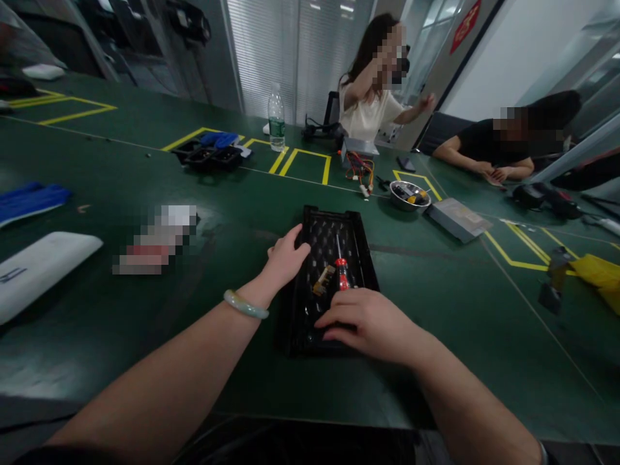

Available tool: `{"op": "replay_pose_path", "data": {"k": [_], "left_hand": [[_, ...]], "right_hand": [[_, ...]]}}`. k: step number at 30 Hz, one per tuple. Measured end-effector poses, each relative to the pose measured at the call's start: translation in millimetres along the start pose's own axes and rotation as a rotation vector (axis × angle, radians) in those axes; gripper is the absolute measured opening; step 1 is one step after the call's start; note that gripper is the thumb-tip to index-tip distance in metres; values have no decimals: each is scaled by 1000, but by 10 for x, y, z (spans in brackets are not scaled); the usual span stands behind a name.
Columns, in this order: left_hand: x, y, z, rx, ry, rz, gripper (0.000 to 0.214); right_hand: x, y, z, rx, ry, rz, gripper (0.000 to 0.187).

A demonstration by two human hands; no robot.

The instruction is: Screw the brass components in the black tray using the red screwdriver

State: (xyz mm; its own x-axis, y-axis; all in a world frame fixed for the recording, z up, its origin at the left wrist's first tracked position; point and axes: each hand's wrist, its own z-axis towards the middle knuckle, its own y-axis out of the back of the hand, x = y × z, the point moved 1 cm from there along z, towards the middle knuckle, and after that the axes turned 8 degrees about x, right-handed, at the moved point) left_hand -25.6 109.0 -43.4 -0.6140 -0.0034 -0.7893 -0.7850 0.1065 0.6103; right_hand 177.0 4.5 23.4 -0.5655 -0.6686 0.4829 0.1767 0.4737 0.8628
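A black plastic tray (pixel 359 227) lies on the green table in front of me. In it are a red-handled screwdriver (pixel 341 268) and a small yellowish part (pixel 323 279). My left hand (pixel 287 258), with a pale bangle on the wrist, grips the tray's left rim with its fingers curled over the edge. My right hand (pixel 365 323) lies palm down over the tray's near end, fingers stretched toward the left, just below the screwdriver handle. What is under its palm is hidden.
A metal bowl (pixel 409 194) with small parts, a grey drive (pixel 458 219) and loose wires (pixel 361 172) lie beyond the tray. A water bottle (pixel 276 119) and another black tray (pixel 209 155) stand further back. Two people sit at the far side. A white case (pixel 39 268) lies left.
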Motion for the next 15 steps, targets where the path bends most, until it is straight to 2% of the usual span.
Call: {"op": "replay_pose_path", "data": {"k": [2,5,11,13,15], "left_hand": [[-6,-1,-2,-1,-1,1,63],[-11,-2,0,-2,7,2,64],[-3,-22,-22,-15,22,41,66],[-45,-19,-76,-45,-55,85,71],[-128,-11,-164,-61,-272,188,66]], "right_hand": [[64,-126,66,19,51,-100,23],[85,-250,160,57,76,-153,20],[101,-292,183,50,71,-136,12],[122,-262,146,26,67,-137,12],[125,-202,92,-14,57,-140,16]]}}
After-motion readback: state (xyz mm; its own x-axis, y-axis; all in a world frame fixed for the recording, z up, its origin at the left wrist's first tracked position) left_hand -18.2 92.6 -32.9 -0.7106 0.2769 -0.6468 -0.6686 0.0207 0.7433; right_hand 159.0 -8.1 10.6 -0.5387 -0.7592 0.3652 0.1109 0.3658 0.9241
